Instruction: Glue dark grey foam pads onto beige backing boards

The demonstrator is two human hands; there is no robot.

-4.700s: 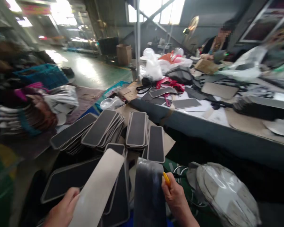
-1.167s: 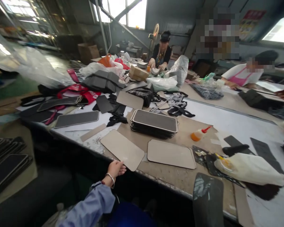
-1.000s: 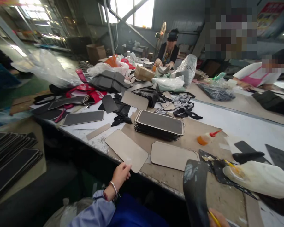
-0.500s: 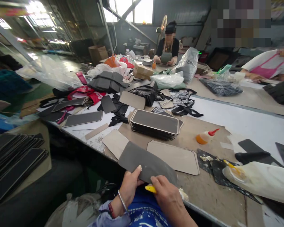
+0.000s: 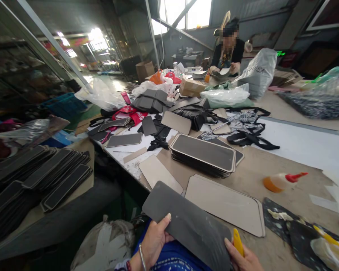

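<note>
a dark grey panel is held at the near edge of the table, slanting from upper left to lower right over a blue lap. its left part is gripped by the left hand, thumb on top and fingers closed beneath it; its right lower end is met by the right hand, in which a yellow tool is also clasped, though how firmly the panel is pinched there cannot be told. just beyond the panel, two beige boards lie flat near the table edge, and a stack of dark bordered panels sits behind them. open tabletop is seen to the right, around an orange glue bottle with a red cap. to the left, off the table, more dark panels are fanned on a lower surface. letters are visible on a white bag at the far end, but they cannot be read. compared with half a second ago, the panel appears larger and closer, and the right hand has slid to its lower right end. a person is seated at the far end.
</note>
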